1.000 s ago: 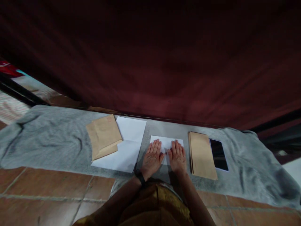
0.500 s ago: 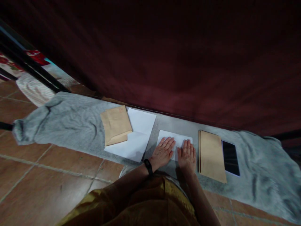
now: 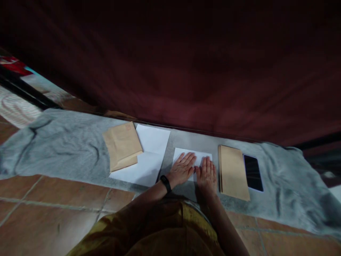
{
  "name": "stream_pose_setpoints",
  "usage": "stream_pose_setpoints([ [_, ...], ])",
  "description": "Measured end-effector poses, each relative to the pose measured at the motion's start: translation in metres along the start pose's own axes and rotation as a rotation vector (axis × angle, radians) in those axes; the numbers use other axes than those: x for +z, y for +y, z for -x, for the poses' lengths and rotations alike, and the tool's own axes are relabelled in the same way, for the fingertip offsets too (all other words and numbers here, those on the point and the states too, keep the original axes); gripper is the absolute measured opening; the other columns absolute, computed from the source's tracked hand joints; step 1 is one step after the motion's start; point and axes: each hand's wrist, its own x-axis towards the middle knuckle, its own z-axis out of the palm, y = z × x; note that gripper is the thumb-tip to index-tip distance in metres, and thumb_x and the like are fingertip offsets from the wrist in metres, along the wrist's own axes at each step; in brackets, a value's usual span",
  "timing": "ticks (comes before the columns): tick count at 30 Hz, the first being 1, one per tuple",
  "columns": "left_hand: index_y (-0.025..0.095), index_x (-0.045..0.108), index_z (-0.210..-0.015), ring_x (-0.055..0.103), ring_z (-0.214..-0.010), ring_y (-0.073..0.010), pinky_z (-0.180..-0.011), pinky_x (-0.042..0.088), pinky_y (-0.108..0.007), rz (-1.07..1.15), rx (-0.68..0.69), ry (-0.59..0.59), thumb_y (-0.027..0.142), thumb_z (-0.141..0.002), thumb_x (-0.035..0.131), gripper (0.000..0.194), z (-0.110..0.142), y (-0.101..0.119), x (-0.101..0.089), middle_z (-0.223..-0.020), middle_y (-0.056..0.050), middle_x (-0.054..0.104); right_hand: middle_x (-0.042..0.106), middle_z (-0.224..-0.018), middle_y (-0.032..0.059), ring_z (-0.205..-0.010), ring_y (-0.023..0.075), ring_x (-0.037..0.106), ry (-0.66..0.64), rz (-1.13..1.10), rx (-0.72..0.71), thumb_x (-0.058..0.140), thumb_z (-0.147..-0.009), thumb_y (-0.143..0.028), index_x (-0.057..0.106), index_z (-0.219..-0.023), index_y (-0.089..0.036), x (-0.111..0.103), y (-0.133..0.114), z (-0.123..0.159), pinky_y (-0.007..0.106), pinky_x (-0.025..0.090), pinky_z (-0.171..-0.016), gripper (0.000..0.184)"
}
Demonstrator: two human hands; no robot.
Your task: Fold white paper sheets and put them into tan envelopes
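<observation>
— Pressing what, and where?

— Pressing a small white sheet (image 3: pixel 199 158) flat on a gray cloth (image 3: pixel 71 142), just in front of the body, between a larger creased sheet (image 3: pixel 154 140) on the left and brown paper pieces (image 3: pixel 234 174) stacked on the right.

— With both palms down?

— Yes, with the left hand (image 3: pixel 182 170) angled inward across the paper and the right hand (image 3: pixel 207 176) pointing away from the body, close beside. Pinching nothing, by the look of it.

— And with fingers how?

— On the left, stretched out long and slightly fanned, with thumb held apart. On the right, straight and closer together, with thumb turned toward the left hand. Hard to tell whether thumb meets thumb.

— At which step, judging from here?

— Probably at smoothing or flattening, with weight spread over the paper. Impossible to confirm a fold beneath the palms.

— Calling for what in the next move?

— Likely for even pressure out toward the edges, then for a straight lift of the palms, so as not to drag or skew the sheet.

— Anything else within reach?

— Seen at far left, resting partly over the larger sheet: overlapping brown papers (image 3: pixel 122 142). Seen just beyond the right-hand stack: a dark-screened phone (image 3: pixel 254 173). Worn on the left wrist: a black band (image 3: pixel 165 184).
</observation>
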Motion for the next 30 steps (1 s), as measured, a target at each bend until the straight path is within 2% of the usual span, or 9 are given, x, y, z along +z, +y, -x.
stream_pose_setpoints([
  [5, 0.012, 0.039, -0.154, 0.027, -0.154, -0.0218, -0.127, 0.021, -0.045, -0.006, -0.06, 0.054, 0.033, -0.106, 0.032, 0.052, -0.01, -0.012, 0.009, -0.163, -0.011, 0.037, 0.035, -0.161, 0.0238, -0.147, 0.0338, 0.039, 0.004, 0.022, 0.01, 0.039, -0.107, -0.036, 0.022, -0.162, -0.008, 0.001, -0.001, 0.0, 0.053, 0.037, -0.116, 0.063],
  [9, 0.011, 0.036, -0.156, 0.026, -0.154, -0.0222, -0.127, 0.023, -0.045, -0.041, -0.132, 0.115, 0.03, -0.106, 0.032, 0.054, -0.011, -0.022, 0.015, -0.164, -0.012, 0.035, 0.034, -0.161, 0.023, -0.147, 0.0331, 0.039, -0.017, 0.01, 0.037, 0.037, -0.108, -0.036, 0.023, -0.161, -0.008, 0.0, -0.001, -0.001, 0.053, 0.037, -0.117, 0.062],
  [16, 0.006, 0.032, -0.157, 0.025, -0.155, -0.0244, -0.127, 0.024, -0.045, -0.097, -0.285, 0.115, 0.032, -0.105, 0.032, 0.057, 0.006, -0.032, 0.011, -0.164, -0.016, 0.033, 0.032, -0.162, 0.0226, -0.148, 0.0327, 0.038, -0.004, -0.034, 0.056, 0.038, -0.107, -0.036, 0.021, -0.162, -0.009, -0.002, -0.005, -0.002, 0.053, 0.035, -0.117, 0.063],
  [22, 0.0, 0.036, -0.154, 0.03, -0.153, -0.0293, -0.124, 0.028, -0.048, -0.125, -0.374, 0.148, 0.03, -0.105, 0.033, 0.057, 0.018, -0.025, 0.004, -0.162, -0.021, 0.035, 0.035, -0.161, 0.0222, -0.149, 0.0322, 0.036, -0.024, -0.05, 0.085, 0.035, -0.108, -0.035, 0.024, -0.161, -0.008, -0.002, -0.004, -0.003, 0.053, 0.033, -0.118, 0.061],
  [24, 0.0, 0.035, -0.154, 0.028, -0.153, -0.0298, -0.124, 0.028, -0.049, -0.129, -0.362, 0.165, 0.028, -0.104, 0.033, 0.057, 0.02, -0.016, 0.004, -0.162, -0.022, 0.034, 0.037, -0.161, 0.0219, -0.15, 0.032, 0.035, -0.045, -0.066, 0.103, 0.033, -0.108, -0.035, 0.025, -0.161, -0.009, -0.001, -0.008, -0.007, 0.055, 0.032, -0.119, 0.059],
  [26, 0.002, 0.033, -0.155, 0.027, -0.154, -0.028, -0.125, 0.027, -0.048, -0.128, -0.294, 0.152, 0.024, -0.103, 0.033, 0.057, 0.019, -0.004, 0.004, -0.163, -0.02, 0.034, 0.037, -0.161, 0.0203, -0.15, 0.0308, 0.034, -0.079, -0.105, 0.092, 0.031, -0.108, -0.033, 0.026, -0.16, -0.01, 0.001, -0.016, -0.014, 0.054, 0.032, -0.119, 0.058],
  [30, 0.008, 0.032, -0.157, 0.026, -0.154, -0.0263, -0.125, 0.027, -0.049, -0.149, -0.138, 0.095, 0.015, -0.098, 0.037, 0.059, 0.018, 0.014, 0.009, -0.164, -0.015, 0.034, 0.041, -0.161, 0.0139, -0.151, 0.0246, 0.034, -0.179, -0.195, -0.039, 0.027, -0.108, -0.031, 0.037, -0.157, -0.012, 0.007, -0.038, -0.026, 0.048, 0.032, -0.121, 0.053],
])
